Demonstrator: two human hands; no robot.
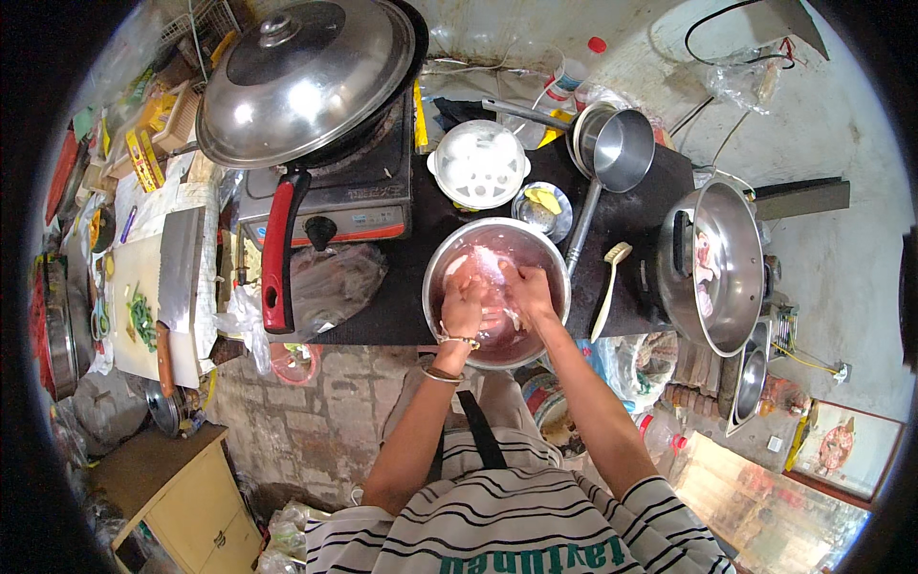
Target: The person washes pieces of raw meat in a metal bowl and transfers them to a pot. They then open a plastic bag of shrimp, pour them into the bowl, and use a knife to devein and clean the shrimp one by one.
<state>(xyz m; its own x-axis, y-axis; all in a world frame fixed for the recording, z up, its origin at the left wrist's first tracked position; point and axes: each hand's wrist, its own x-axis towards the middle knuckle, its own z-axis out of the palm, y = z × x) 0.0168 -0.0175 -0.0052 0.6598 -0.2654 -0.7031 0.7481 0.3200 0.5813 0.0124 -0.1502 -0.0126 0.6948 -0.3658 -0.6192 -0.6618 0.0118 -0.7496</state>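
Note:
Straight in front of me is a stainless steel basin (431,287) with cloudy reddish water and raw meat (489,260). My left hand (465,305) is inside the basin on its left side, fingers partly in the water against the meat. On the right side my right hand (529,290) reaches in, curled beside the same pale pink meat. Water and meat hide several fingertips, so I cannot tell how firmly either hand grips. Bracelets circle my left wrist. Beyond the rim are a small metal bowl with yellow slices (543,201) and a white perforated steamer-like pot (479,161).
On the left, a gas stove (337,208) carries a lidded wok (315,86), its red handle (276,265) jutting towards me. Farther left, a cleaver (178,269) lies on a cutting board (133,247). To the right are saucepans (624,151), a brush (609,287) and a steel pot (735,287) with raw meat.

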